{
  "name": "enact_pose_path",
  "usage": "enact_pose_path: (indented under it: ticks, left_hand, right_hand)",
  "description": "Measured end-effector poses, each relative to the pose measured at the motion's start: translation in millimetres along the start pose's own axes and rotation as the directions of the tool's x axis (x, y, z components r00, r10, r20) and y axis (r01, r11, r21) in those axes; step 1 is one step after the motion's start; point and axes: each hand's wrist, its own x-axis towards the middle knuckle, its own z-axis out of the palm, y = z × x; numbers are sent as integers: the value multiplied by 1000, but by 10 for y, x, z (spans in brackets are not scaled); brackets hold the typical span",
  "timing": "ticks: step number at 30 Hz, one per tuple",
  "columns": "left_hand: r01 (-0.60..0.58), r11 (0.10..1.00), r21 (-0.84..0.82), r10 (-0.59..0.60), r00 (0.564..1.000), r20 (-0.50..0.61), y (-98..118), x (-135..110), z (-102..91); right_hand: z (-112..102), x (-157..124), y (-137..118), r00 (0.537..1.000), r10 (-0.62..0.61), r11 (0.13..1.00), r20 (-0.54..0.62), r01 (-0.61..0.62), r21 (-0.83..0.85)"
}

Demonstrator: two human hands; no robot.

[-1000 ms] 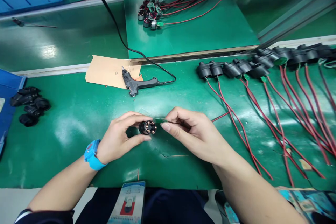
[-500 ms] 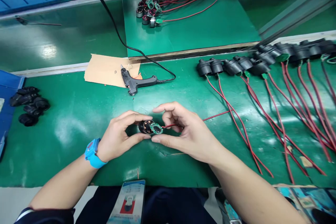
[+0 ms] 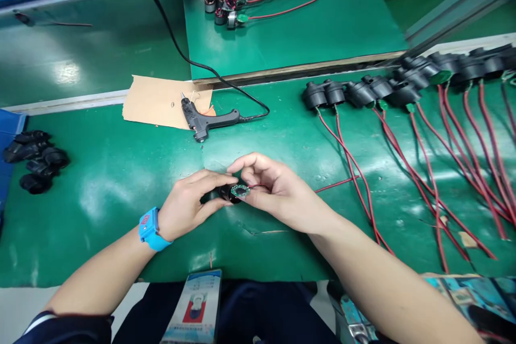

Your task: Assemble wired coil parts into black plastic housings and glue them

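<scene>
My left hand (image 3: 189,200) grips a small round black housing (image 3: 226,192) between thumb and fingers, its open end facing right. A round green circuit board (image 3: 240,190) sits tilted at that open end. My right hand (image 3: 274,185) is closed at the board, the thumb pressed on its edge and the other fingers curled above. From the board a red wire (image 3: 258,186) runs under my right hand and comes out beyond it. My fingers partly cover the housing and whatever is inside it.
A black glue gun (image 3: 209,121) lies by a piece of cardboard (image 3: 151,101). Black housings with red wires (image 3: 365,183) line the right side; several bare black housings (image 3: 36,158) sit left. Small motors with boards (image 3: 226,2) lie on a raised green board (image 3: 290,37).
My right hand has moved left onto the circuit board, with its thumb now touching it. The board sits closer against the housing's open end. The view has shifted slightly.
</scene>
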Motion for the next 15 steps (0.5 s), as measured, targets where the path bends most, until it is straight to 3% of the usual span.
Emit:
enact_pose_path:
  ticks: [6, 15]
  left_hand:
    - [-68, 997, 38, 69, 998, -16, 55, 3, -6]
    - [-85, 991, 105, 82, 996, 35, 101, -32, 25]
  right_hand:
    - [25, 8, 13, 999, -39, 997, -21, 38, -66]
    - [21, 5, -15, 999, -1, 987, -53, -7, -157]
